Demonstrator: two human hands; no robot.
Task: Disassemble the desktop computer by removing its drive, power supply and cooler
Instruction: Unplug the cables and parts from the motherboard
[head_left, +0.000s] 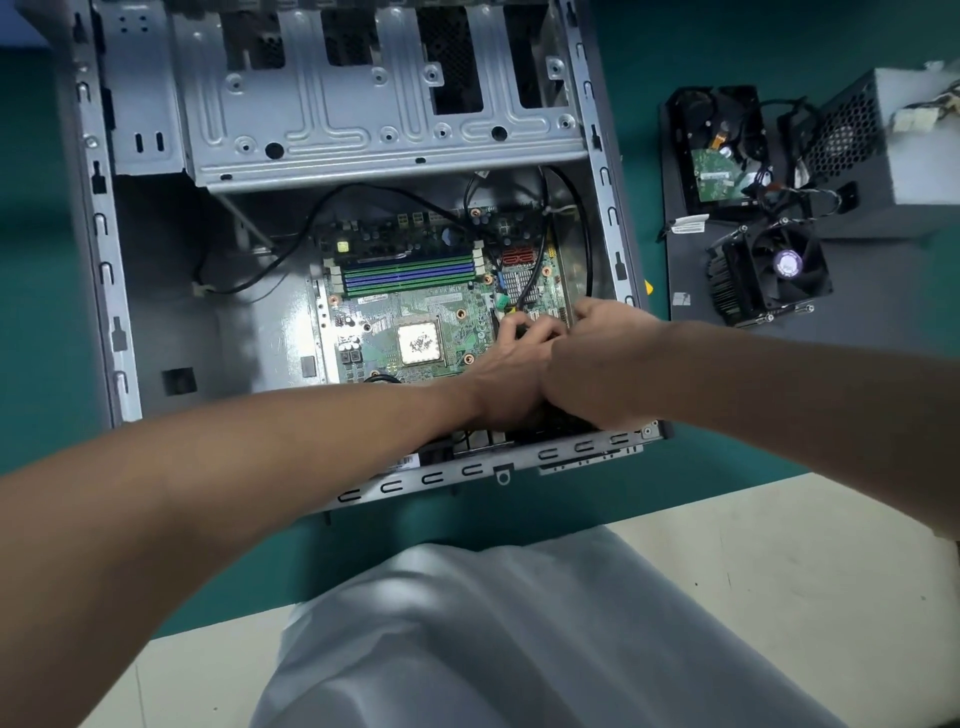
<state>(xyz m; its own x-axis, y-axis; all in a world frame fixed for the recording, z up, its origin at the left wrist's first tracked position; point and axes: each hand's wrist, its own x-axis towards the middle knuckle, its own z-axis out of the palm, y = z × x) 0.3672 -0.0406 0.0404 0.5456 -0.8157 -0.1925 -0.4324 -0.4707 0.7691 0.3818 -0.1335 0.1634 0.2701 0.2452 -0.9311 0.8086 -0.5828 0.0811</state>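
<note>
The open computer case (104, 249) lies flat on the green table. Inside it, the green motherboard (415, 306) shows a bare processor (418, 344) with paste on it and several memory sticks (410, 274). My left hand (511, 364) and my right hand (602, 364) are side by side over the board's right part, fingers curled on something black there; what they hold is hidden. Outside the case, at the right, lie the hard drive (719, 150), the grey power supply (883, 150) and the cooler with its fan (771, 270).
A dark side panel (691, 270) lies under the removed parts on the green mat (675, 62). Black cables (291, 254) run across the case floor. The metal drive cage (384, 104) spans the case's far half. The table's near edge and my grey-clad legs (519, 639) are below.
</note>
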